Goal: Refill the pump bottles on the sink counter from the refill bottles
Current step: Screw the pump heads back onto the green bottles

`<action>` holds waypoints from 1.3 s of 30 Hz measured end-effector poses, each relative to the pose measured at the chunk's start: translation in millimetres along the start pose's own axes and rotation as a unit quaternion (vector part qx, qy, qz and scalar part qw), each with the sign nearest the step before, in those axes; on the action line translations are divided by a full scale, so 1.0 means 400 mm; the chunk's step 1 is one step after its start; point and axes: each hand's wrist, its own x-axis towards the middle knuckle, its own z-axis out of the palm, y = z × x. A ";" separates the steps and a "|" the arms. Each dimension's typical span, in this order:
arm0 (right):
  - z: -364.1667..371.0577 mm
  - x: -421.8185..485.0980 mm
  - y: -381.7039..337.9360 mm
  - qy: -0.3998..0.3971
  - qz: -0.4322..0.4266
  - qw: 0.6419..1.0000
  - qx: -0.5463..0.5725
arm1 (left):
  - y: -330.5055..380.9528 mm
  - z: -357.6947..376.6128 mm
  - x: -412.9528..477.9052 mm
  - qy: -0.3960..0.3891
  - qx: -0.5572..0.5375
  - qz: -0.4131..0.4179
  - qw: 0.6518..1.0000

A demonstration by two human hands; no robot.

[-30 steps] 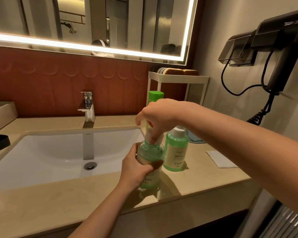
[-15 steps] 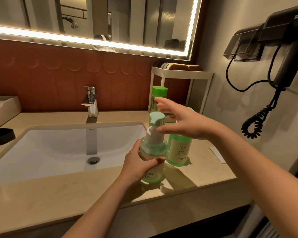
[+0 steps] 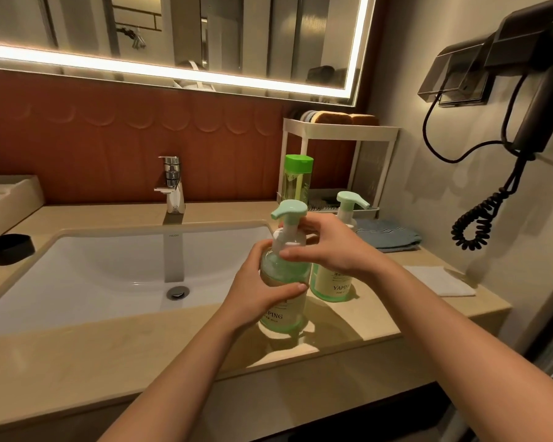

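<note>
A green pump bottle (image 3: 283, 309) stands on the beige counter (image 3: 77, 355) right of the sink. My left hand (image 3: 259, 291) grips its body. My right hand (image 3: 329, 245) holds the white collar under its pale green pump head (image 3: 289, 209), fingers curled round it. A second green pump bottle (image 3: 331, 282) stands just behind and to the right, partly hidden by my right hand. Behind both rises a tall refill bottle (image 3: 297, 181) with a bright green cap, upright by the white rack.
The white sink basin (image 3: 109, 275) and chrome tap (image 3: 172, 186) lie to the left. A white rack (image 3: 339, 135), a folded blue towel (image 3: 387, 237) and a white cloth (image 3: 438, 280) sit at the right. A wall hair dryer (image 3: 537, 100) with coiled cord hangs beside them.
My right hand came off the pump top, opened above it, then came back down and now holds the pump collar. The left hand kept its grip on the bottle.
</note>
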 end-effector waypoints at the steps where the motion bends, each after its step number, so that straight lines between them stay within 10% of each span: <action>1: 0.003 0.000 0.001 0.013 -0.001 1.000 0.007 | 0.003 0.004 0.002 0.005 0.010 0.003 1.000; 13: 0.002 -0.001 -0.005 0.021 0.008 0.999 -0.026 | -0.006 0.013 0.003 0.041 0.047 0.017 0.998; 20: 0.067 0.024 -0.014 0.136 0.065 0.944 -0.294 | -0.005 0.015 0.003 0.036 0.021 0.005 0.999; 26: 0.029 -0.007 -0.021 -0.066 0.096 0.987 0.113 | -0.002 0.010 0.003 0.027 0.026 0.013 0.999; 39: 0.073 0.008 -0.013 0.109 0.083 0.988 -0.064 | -0.012 0.013 0.007 0.027 0.020 -0.001 0.999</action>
